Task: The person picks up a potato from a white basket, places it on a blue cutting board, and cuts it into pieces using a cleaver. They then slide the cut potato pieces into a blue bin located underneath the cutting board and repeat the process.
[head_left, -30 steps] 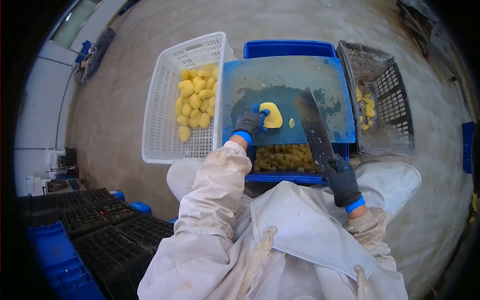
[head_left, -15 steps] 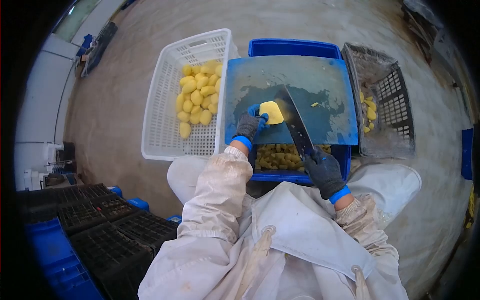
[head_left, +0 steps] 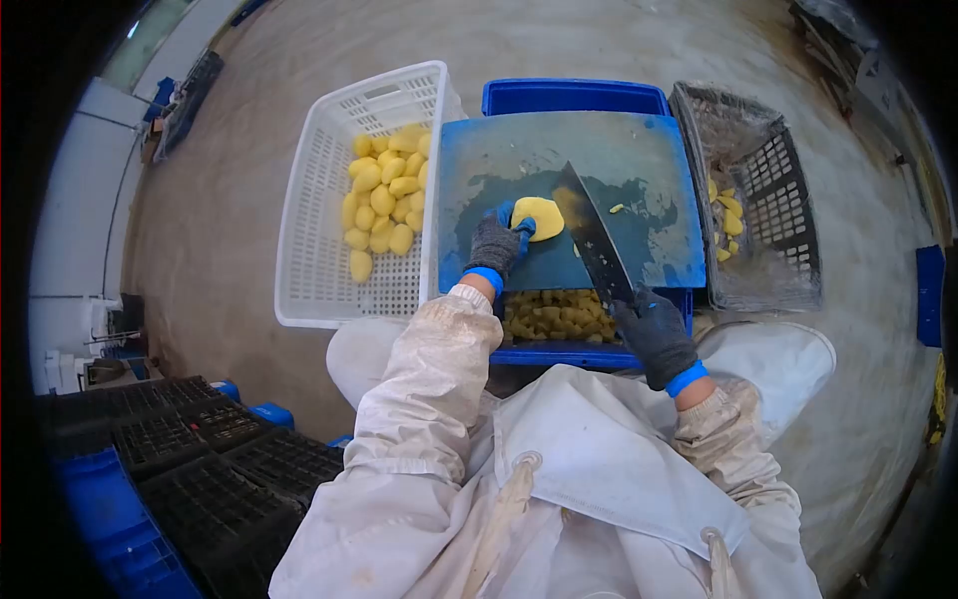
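Note:
My left hand [head_left: 499, 243], in a grey and blue glove, is closed on a peeled yellow potato [head_left: 539, 217] whose flat cut face shows. The potato is over a wet blue cutting board [head_left: 479, 150]. My right hand [head_left: 654, 334], gloved in dark grey, is wrapped round the handle of a wide-bladed knife [head_left: 596, 240]. The blade points up and left, just right of the potato, with a small gap between them. A small yellow scrap [head_left: 616, 209] lies on the board right of the blade. The knife handle is mostly hidden in my right hand.
On the left stands a white basket [head_left: 299, 240] of whole peeled potatoes [head_left: 384, 195]. Beneath the board, a blue crate [head_left: 569, 356] holds cut potato pieces [head_left: 554, 314]. A dark crate [head_left: 788, 200] with yellow offcuts [head_left: 730, 220] is at the right. Black crates [head_left: 215, 499] are stacked lower left.
The potato has turned in my left hand, so its cut face looks rounder. The knife stays close to its right side. The whole view has shifted slightly.

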Demonstrator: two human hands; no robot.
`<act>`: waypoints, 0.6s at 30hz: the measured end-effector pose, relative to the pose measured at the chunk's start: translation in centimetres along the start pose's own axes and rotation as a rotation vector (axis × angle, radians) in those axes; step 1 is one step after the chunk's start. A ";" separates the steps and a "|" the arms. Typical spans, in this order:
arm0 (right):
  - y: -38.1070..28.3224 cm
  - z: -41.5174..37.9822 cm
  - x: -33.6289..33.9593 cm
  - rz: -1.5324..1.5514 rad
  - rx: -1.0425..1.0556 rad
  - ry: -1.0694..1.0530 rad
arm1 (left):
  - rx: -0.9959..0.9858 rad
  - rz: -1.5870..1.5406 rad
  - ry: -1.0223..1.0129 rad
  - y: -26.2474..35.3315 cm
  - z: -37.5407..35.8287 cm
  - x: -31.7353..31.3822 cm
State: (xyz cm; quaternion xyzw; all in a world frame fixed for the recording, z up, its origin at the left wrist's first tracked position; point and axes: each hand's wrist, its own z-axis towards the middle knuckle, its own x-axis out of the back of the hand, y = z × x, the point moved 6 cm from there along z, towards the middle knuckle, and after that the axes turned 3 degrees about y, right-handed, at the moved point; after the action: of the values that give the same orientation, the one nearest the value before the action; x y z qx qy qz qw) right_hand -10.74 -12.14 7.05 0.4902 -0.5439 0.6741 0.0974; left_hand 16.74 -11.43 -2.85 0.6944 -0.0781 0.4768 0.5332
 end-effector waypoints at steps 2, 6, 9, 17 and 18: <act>-0.2 0.0 -0.8 -0.011 -0.030 -0.032 | -0.016 -0.012 0.012 0.2 0.0 0.2; -0.6 0.0 -1.6 0.048 -0.077 -0.058 | 0.104 -0.137 -0.051 -0.3 -0.1 -0.4; -0.8 0.2 -2.2 0.003 -0.052 -0.083 | 0.116 -0.157 -0.055 0.5 -0.6 0.0; 1.0 2.4 -6.4 0.058 -0.207 -0.182 | 0.145 -0.158 -0.108 -0.7 -0.6 -1.1; 1.8 2.4 -6.5 0.060 -0.203 -0.178 | 0.177 -0.249 -0.085 -1.6 -0.6 -1.6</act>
State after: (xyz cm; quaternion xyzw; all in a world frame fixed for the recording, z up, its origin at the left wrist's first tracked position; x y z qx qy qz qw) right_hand -7.35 -12.18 0.73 0.5194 -0.6303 0.5718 0.0777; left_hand 16.55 -10.95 -5.10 0.7625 0.0287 0.3822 0.5212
